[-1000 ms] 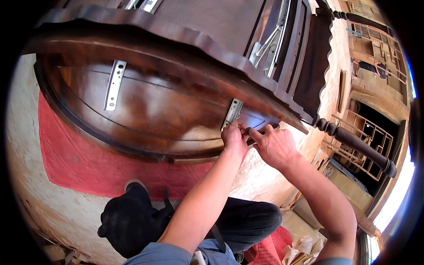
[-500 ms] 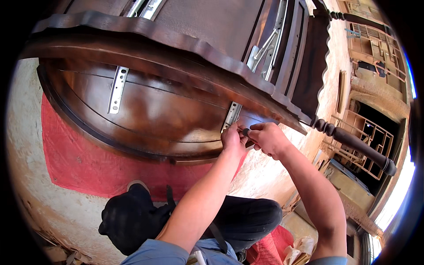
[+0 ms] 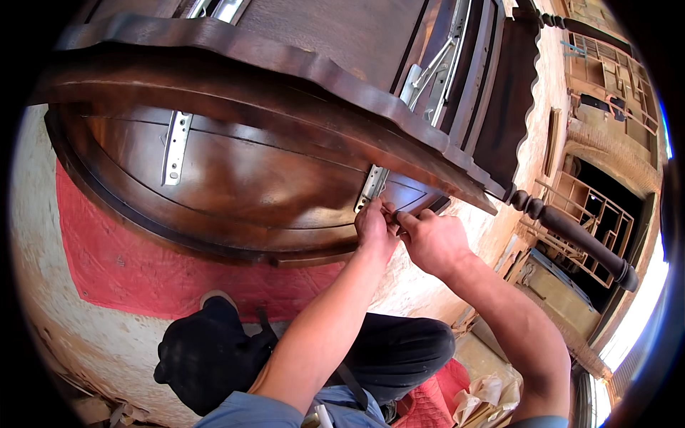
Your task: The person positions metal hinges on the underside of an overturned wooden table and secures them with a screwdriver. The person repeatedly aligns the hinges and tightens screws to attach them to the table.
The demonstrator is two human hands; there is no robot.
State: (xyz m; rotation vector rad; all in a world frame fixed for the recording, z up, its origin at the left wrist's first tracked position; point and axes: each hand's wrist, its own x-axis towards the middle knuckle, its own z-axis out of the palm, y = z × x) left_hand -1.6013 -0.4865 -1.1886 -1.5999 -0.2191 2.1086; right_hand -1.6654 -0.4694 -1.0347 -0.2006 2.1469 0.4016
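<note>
My left hand (image 3: 376, 228) is closed in a pinch at the lower end of a perforated silver metal bracket (image 3: 372, 187); what its fingertips grip is hidden. Just to its right, my right hand (image 3: 437, 244) is closed around a small dark handle (image 3: 396, 215) that mostly disappears between the fingers. The two hands nearly touch. Behind them is a curved, glossy brown wooden panel (image 3: 235, 185) with dark inlaid lines, to which the bracket is attached. A second bracket (image 3: 175, 148) of the same kind is on the panel's left part.
Above the panel runs a wavy-edged dark wooden rail (image 3: 285, 64); metal slide mechanisms (image 3: 435, 71) sit beyond it. A turned wooden post (image 3: 571, 227) sticks out on the right. Red cloth (image 3: 128, 264) lies under the panel. Wooden frames (image 3: 592, 214) stand farther right.
My right hand has turned over slightly, so its back now faces up and covers more of the dark handle. My left hand stays at the bracket. The view has shifted slightly.
</note>
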